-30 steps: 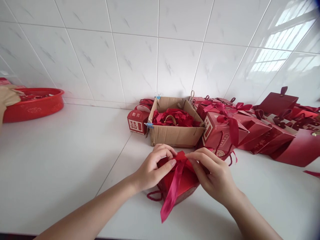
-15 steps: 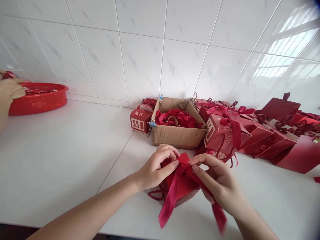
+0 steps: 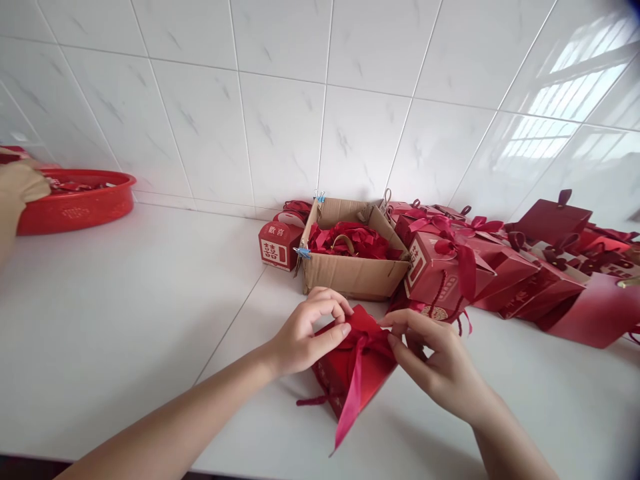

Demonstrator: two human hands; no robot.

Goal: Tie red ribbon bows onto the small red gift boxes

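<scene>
At lower centre, a red gift box [image 3: 341, 368] bearing a satin ribbon [image 3: 353, 399] is flanked by the left hand [image 3: 304, 335] and right hand [image 3: 440, 363]; both are part-curled at its top; whether it is gripped cannot be told.

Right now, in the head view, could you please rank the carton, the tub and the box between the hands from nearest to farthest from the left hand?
1. Box: immediately right of the left hand.
2. Carton: beyond the box, toward the wall.
3. Tub: far off to the left.
</scene>
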